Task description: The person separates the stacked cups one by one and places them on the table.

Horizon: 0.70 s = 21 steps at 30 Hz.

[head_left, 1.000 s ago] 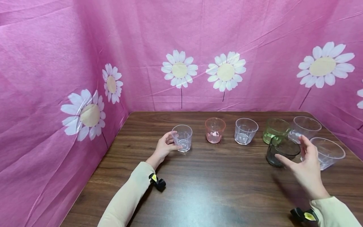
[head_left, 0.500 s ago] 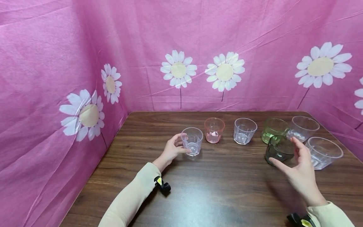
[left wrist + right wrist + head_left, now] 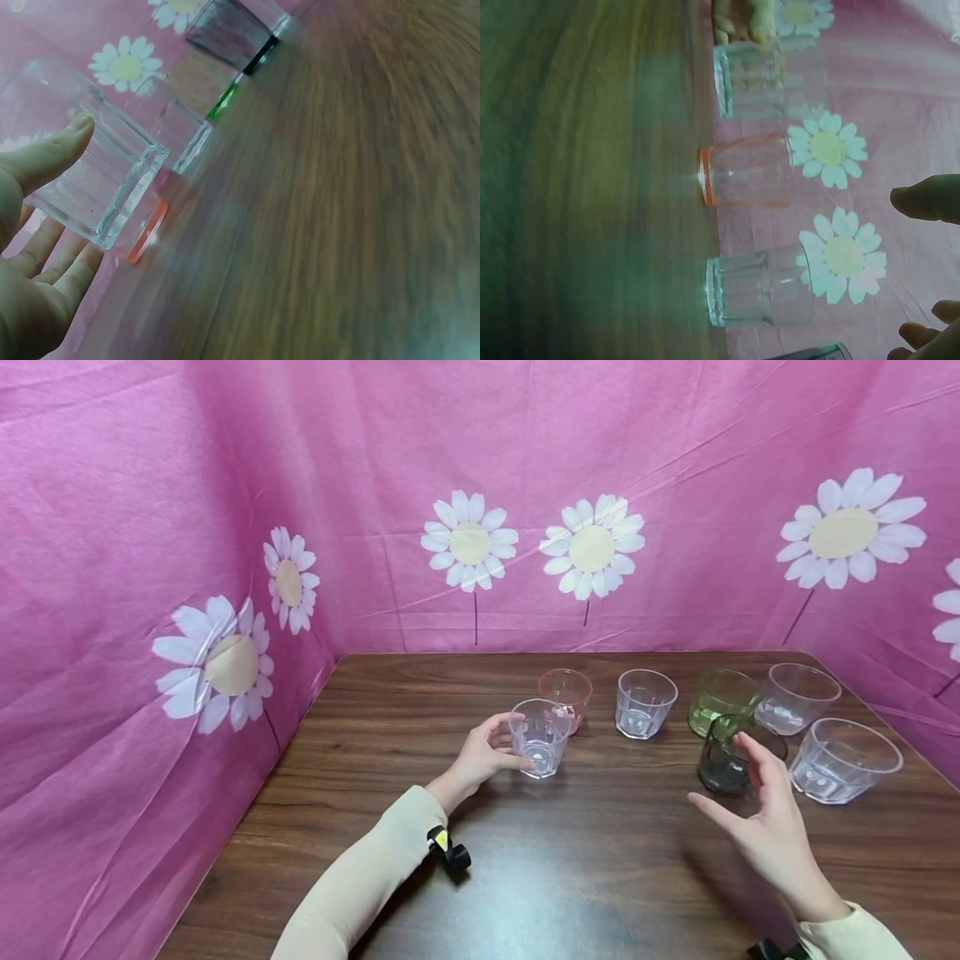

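My left hand (image 3: 486, 755) grips a clear faceted glass (image 3: 542, 745) by its side, thumb in front and fingers behind. In the head view the glass overlaps a pink-tinted glass (image 3: 576, 687) farther back. The left wrist view shows the thumb (image 3: 66, 146) pressed along the wall of the held glass (image 3: 97, 172). My right hand (image 3: 772, 835) is spread, thumb and fingers apart, holding nothing. Its fingertips overlap a dark grey glass (image 3: 723, 768) in the head view. Only the thumb (image 3: 926, 199) and some fingertips show in the right wrist view.
Another clear glass (image 3: 645, 706) stands right of the pink one, then a green glass (image 3: 708, 710). Two more clear glasses, one at the back (image 3: 802, 697) and one nearer (image 3: 840, 772), stand at the right. Pink daisy-print cloth (image 3: 525, 443) surrounds the wooden table (image 3: 570, 868).
My left hand has carried the clear glass rightward, until it overlaps the pink glass in view. My right hand has drawn back from the dark grey glass, leftward and slightly nearer.
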{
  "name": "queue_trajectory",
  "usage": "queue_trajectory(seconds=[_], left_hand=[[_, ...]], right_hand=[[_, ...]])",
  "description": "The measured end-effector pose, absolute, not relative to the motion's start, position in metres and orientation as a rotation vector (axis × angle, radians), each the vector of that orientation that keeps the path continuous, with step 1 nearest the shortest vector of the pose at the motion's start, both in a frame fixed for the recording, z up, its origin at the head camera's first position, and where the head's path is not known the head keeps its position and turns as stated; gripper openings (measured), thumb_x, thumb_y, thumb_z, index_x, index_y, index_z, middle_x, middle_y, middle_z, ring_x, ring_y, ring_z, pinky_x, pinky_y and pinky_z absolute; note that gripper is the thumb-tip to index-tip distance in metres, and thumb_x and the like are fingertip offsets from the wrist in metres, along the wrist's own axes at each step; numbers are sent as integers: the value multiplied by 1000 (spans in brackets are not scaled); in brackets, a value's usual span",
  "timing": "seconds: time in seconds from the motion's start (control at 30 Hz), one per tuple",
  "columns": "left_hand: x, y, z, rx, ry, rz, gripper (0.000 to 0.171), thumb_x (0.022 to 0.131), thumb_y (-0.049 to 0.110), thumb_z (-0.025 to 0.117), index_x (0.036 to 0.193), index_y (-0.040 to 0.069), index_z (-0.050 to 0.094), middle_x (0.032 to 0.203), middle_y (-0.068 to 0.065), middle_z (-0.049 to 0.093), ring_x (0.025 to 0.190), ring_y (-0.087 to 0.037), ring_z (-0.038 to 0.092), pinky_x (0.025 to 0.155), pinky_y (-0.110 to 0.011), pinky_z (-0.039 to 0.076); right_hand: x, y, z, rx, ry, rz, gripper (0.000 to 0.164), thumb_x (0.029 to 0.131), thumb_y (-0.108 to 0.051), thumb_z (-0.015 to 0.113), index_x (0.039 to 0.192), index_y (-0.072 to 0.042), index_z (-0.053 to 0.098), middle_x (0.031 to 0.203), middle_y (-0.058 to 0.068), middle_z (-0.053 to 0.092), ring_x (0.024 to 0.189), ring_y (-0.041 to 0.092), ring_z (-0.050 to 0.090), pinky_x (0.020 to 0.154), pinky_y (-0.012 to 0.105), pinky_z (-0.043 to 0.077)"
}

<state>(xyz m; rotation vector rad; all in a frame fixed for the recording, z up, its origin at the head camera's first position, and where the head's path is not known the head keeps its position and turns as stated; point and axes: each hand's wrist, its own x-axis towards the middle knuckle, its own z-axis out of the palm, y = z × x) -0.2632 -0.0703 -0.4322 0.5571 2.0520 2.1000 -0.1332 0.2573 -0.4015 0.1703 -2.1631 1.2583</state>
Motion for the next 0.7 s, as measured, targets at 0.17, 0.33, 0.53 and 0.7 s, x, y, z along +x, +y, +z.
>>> queue_trajectory(seconds=[0.17,0.33,0.53,0.7], left_hand=[[-263,-58,-431,596,2031,2092,71,68,-21,77,132,-8,52,127,-27,59,108,-30,64,91,-35,55],[-262,-48,-430,610,2012,2086,70,68,-21,78,132,-6,53,127,-25,60,106,-27,64,90,-34,56],[-261,-34,-431,628,1989,2080,70,68,-22,77,132,-7,53,127,-25,60,106,-28,65,89,-33,56],[-261,-21,-431,629,1972,2079,70,67,-24,77,131,-8,53,127,-26,61,105,-26,65,88,-32,56]], right_hand=[[-131,252,-405,223,-2184,1270,98,59,24,76,147,6,36,138,-10,37,129,-4,32,108,8,24],[-128,248,-410,259,-2201,1262,96,58,23,77,144,9,37,138,-12,36,128,-5,31,106,6,24],[-124,241,-414,306,-2258,1235,96,59,17,81,144,7,39,137,-2,40,125,-8,31,102,3,24],[-121,237,-420,354,-2298,1237,95,60,14,83,144,8,38,138,4,41,125,-8,31,101,3,24]])
